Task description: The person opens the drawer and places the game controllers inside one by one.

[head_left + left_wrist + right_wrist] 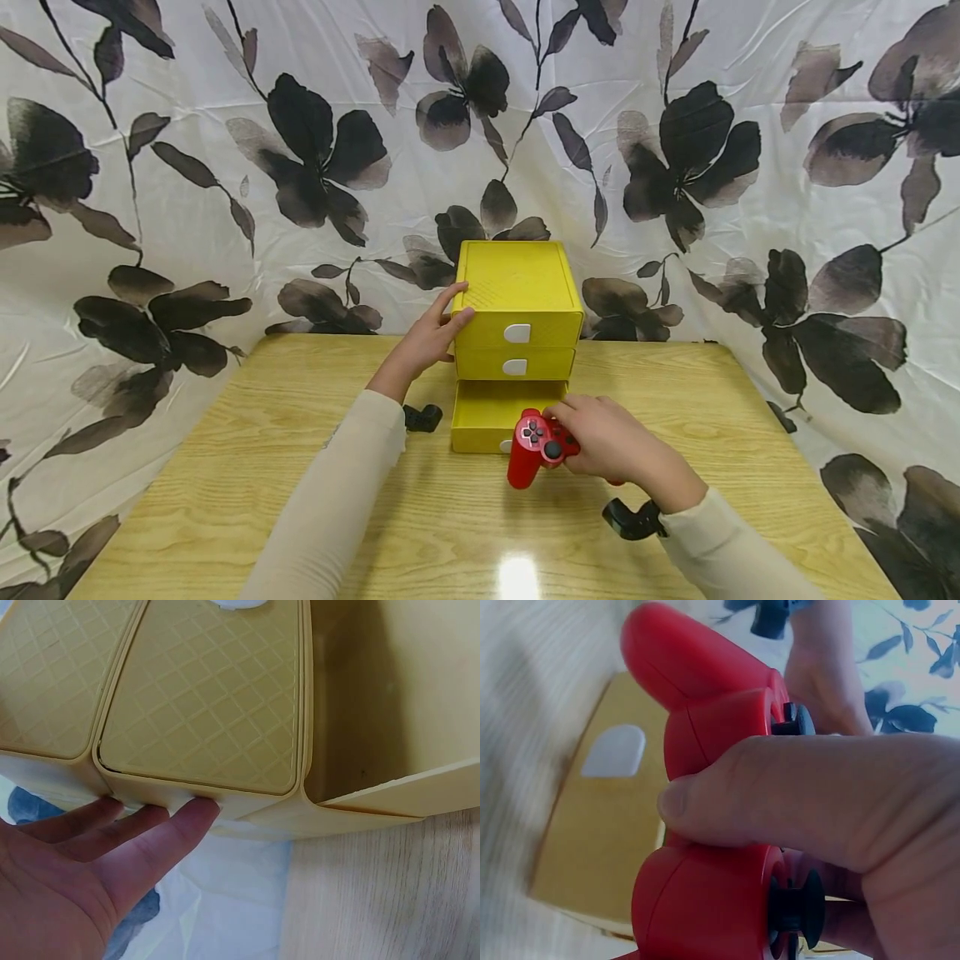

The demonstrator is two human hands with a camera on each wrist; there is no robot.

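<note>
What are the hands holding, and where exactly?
The right hand grips the red game controller around its middle. The left hand holds nothing; its straight fingers rest against the yellow drawer box.

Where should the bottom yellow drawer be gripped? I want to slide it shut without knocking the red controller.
Probably at its front panel, coming from the near side: the white tab is largely hidden behind the red controller held by the right hand. Pushing on the panel's free left part suits it, while the left hand steadies the yellow drawer unit.
</note>
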